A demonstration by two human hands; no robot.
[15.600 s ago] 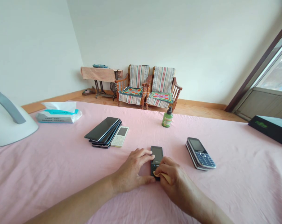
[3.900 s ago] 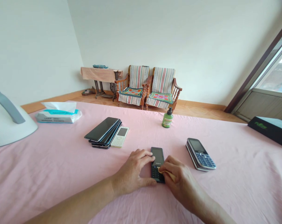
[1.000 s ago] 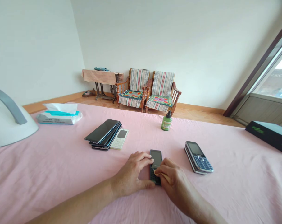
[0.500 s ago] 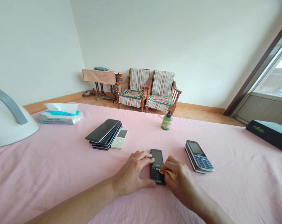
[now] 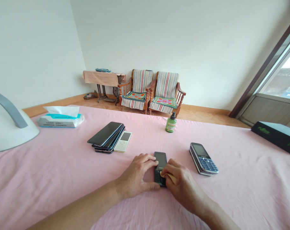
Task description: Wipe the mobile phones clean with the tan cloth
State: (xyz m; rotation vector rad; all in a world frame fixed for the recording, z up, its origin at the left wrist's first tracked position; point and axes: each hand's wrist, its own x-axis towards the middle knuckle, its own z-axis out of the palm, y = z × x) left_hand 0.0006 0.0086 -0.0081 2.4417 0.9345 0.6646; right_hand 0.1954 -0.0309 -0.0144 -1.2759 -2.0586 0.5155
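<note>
Pink cloth (image 5: 51, 179); black phone (image 5: 160, 159); blue keypad phone (image 5: 203, 154); white phone (image 5: 123, 141); green bottle (image 5: 171, 124); striped chairs (image 5: 152, 91) with floral cushions; tan wipe (image 5: 170, 176).

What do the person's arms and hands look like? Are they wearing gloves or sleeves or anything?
No gloves and no sleeves: both forearms are bare as far as the picture shows. The left hand and the right hand show no rings, watch or bracelet. The fingernails look short and unpainted. There are no markings or cables on either arm.

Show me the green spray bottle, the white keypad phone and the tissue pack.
green spray bottle (image 5: 170, 125), head view, label.
white keypad phone (image 5: 123, 142), head view, middle of face.
tissue pack (image 5: 61, 120), head view, front side.
</note>
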